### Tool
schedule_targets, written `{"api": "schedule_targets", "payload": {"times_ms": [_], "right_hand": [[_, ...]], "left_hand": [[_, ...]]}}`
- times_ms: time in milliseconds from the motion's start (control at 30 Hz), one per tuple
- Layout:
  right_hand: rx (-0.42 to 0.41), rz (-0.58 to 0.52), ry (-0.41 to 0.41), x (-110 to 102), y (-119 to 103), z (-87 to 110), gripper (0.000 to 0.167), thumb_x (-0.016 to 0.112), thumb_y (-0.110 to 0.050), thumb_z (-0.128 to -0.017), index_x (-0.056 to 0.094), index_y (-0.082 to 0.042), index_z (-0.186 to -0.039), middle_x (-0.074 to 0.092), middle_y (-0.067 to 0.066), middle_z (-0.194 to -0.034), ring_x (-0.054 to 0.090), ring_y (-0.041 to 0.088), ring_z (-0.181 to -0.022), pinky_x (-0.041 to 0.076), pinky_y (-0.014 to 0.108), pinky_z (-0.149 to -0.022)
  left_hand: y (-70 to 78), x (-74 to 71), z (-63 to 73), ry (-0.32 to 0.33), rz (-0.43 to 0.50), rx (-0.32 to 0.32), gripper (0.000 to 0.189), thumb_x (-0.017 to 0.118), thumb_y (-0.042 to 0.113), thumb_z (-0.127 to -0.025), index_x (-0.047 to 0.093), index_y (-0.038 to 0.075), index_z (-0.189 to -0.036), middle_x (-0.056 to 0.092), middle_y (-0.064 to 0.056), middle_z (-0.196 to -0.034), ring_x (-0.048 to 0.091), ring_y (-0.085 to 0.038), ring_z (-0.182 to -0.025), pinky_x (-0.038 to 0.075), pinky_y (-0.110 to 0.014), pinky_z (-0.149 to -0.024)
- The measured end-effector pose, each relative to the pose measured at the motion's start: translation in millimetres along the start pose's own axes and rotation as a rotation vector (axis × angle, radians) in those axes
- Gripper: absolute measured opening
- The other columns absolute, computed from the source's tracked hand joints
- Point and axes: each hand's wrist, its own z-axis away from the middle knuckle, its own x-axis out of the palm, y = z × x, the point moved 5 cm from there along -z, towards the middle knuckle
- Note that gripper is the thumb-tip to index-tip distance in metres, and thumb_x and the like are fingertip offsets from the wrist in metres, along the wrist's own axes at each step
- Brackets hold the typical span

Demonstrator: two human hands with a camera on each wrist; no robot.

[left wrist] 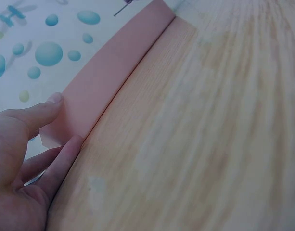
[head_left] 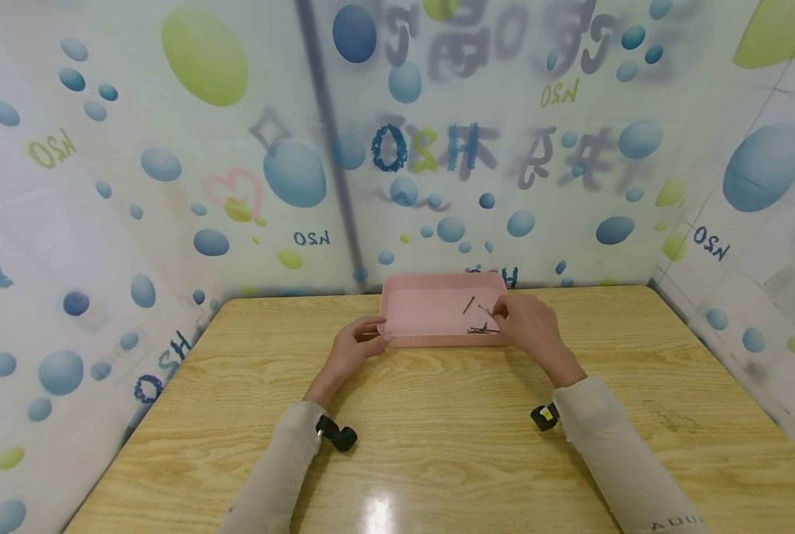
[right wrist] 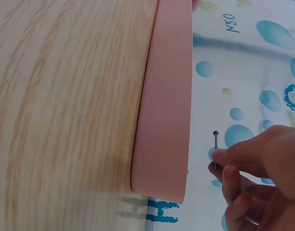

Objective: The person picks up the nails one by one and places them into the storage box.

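A shallow pink tray (head_left: 424, 311) sits at the far edge of the wooden table. My left hand (head_left: 352, 347) holds its near left corner, thumb and fingertips against the wall in the left wrist view. Over the tray's right end, my right hand (head_left: 531, 326) pinches a thin metal screw (right wrist: 215, 141) between thumb and index finger, round head pointing up in the right wrist view. Below that hand, several dark screws (head_left: 483, 329) lie in a loose pile along the tray's near side. A single screw (head_left: 469, 305) lies apart, farther back.
The wood-grain table (head_left: 424, 423) stretches toward me on the near side. Right behind the tray rises a pale wall (head_left: 558, 259) printed with blue and green bubbles. Black wrist cameras (head_left: 337, 434) hang at both sleeves.
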Motion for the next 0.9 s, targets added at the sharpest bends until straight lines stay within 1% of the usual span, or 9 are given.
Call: {"api": "schedule_targets", "payload": {"times_ms": [167,400,500,700,900], "right_hand": [[0.011,-0.034,0.006,2,3,-0.7,0.018,0.070,-0.015,-0.097,0.077,-0.003,-0.108,0.076,0.012,-0.098,0.065,0.022,-0.075,0.054,0.034,-0.059],[0.007,-0.048,0.015,3,4,-0.5,0.012,0.070,-0.015,-0.097,0.078,-0.007,-0.100,0.075,0.008,-0.090,0.060,0.020,-0.070,0.046,0.029,-0.056],[0.004,-0.053,0.013,2,4,-0.8,0.012,0.069,-0.015,-0.097,0.078,-0.007,-0.098,0.075,0.008,-0.089,0.059,0.019,-0.070,0.044,0.028,-0.056],[-0.014,-0.051,0.022,-3,-4,0.3,0.014,0.068,-0.015,-0.098,0.078,-0.006,-0.101,0.075,0.009,-0.092,0.061,0.020,-0.070,0.049,0.030,-0.056],[-0.029,-0.050,0.038,-5,-12,3.1,0.014,0.068,-0.013,-0.097,0.077,-0.004,-0.101,0.075,0.010,-0.092,0.061,0.020,-0.069,0.052,0.032,-0.058]], "left_hand": [[1.2,-0.2,-0.3,-0.004,0.011,-0.008,0.051,0.071,0.018,-0.099,0.057,0.006,-0.146,0.060,-0.025,-0.143,0.069,-0.029,-0.114,0.062,-0.037,-0.092],[4.7,0.9,3.0,0.005,0.000,0.002,0.050,0.072,0.019,-0.099,0.059,0.008,-0.145,0.061,-0.023,-0.141,0.069,-0.027,-0.113,0.062,-0.036,-0.092],[5.8,0.4,3.9,0.007,-0.012,0.010,0.048,0.072,0.019,-0.099,0.060,0.009,-0.144,0.062,-0.022,-0.140,0.070,-0.027,-0.110,0.062,-0.036,-0.092],[5.9,-0.5,4.4,0.009,-0.022,0.021,0.048,0.073,0.020,-0.098,0.060,0.009,-0.143,0.063,-0.021,-0.139,0.071,-0.026,-0.110,0.062,-0.036,-0.092],[4.2,-0.8,2.7,0.002,0.011,0.014,0.052,0.073,0.019,-0.098,0.057,0.005,-0.146,0.060,-0.024,-0.142,0.069,-0.027,-0.113,0.062,-0.036,-0.092]]}}
